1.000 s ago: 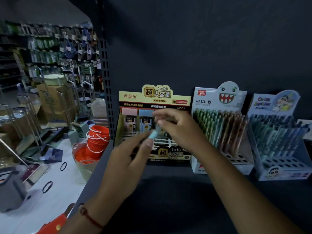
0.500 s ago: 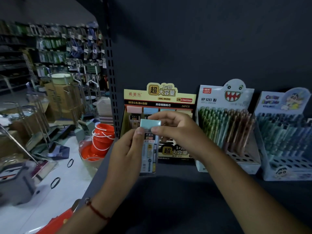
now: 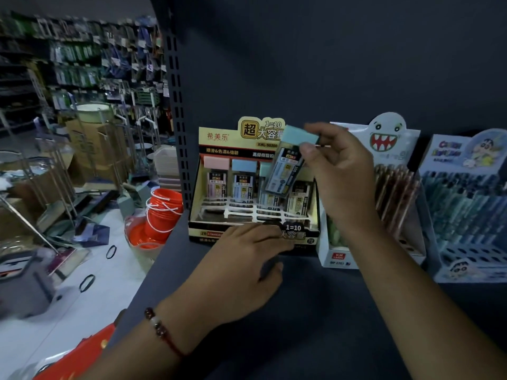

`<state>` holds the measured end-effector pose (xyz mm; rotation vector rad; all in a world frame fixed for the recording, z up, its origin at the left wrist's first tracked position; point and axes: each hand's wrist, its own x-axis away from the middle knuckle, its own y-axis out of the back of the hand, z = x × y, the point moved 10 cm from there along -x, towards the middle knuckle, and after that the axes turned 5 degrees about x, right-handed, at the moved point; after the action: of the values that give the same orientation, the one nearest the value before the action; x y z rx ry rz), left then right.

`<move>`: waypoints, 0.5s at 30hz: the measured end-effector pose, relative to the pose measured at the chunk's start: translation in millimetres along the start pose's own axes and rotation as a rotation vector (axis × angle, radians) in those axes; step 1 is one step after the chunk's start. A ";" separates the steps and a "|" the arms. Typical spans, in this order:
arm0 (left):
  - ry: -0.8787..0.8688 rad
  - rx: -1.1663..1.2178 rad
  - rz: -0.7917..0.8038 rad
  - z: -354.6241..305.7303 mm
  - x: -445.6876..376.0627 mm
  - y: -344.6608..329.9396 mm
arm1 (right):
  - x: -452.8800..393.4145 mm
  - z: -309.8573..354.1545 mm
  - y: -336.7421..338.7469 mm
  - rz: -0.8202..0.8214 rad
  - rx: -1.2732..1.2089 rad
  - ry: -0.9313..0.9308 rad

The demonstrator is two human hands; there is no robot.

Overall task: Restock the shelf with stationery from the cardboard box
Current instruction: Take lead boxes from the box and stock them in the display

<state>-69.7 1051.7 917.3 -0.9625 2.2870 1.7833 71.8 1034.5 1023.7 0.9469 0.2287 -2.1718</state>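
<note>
Your right hand (image 3: 338,171) pinches a pencil-lead case (image 3: 288,163) by its teal cap, thumb in front and fingers curled behind, case tilted and hanging just above the back row of the yellow display box (image 3: 255,187). Your left hand (image 3: 247,259) rests at the front lip of that box, fingers loosely bent and close together, holding nothing (it looks like it's steadying the box, but contact with the lip is hard to confirm in this dim light).

Progress, as a judgement: early to middle. The back row of the display box already holds about four cases, pink and blue caps among them; the white divider slots in front of them look unfilled. So you've one case in hand to seat and several rows left.

The ghost-face pen display (image 3: 389,165) and the cartoon pen display (image 3: 466,201) stand to the right on the same dark shelf (image 3: 315,311), both well stocked. The cardboard box you're drawing from isn't clearly identifiable here. Orange buckets (image 3: 162,212) sit on the floor to the left.
</note>
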 end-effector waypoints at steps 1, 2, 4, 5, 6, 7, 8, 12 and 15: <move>0.002 -0.009 0.021 0.6 0.5 -3.1 | 2.1 0.3 -4.6 0.021 0.032 0.010; 0.005 -0.016 0.035 1.2 0.7 -5.1 | 4.3 1.2 -9.3 0.041 0.069 0.027; 0.015 -0.021 0.049 2.1 1.2 -7.0 | 8.6 1.5 -16.9 0.070 0.132 0.063; 0.022 -0.018 0.052 2.1 1.5 -7.1 | 9.9 1.5 -19.7 0.082 0.153 0.079; 0.028 -0.013 0.056 2.1 1.8 -7.2 | 10.7 0.3 -22.2 0.093 0.172 0.089; 0.031 -0.010 0.061 1.8 2.2 -7.5 | 11.4 -1.2 -24.5 0.104 0.191 0.092; 0.031 -0.010 0.063 1.3 2.6 -7.6 | 11.6 -3.6 -26.7 0.116 0.210 0.094; 0.014 -0.015 0.052 0.4 3.3 -7.4 | 14.8 -12.9 -36.1 0.181 0.277 0.086; 0.002 -0.009 0.047 -0.4 3.8 -7.7 | 16.1 -18.4 -38.2 0.190 0.232 0.030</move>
<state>-68.6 1048.9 909.3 -0.9196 2.3229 1.8135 48.3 1060.3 994.8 1.0842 -0.0981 -2.0386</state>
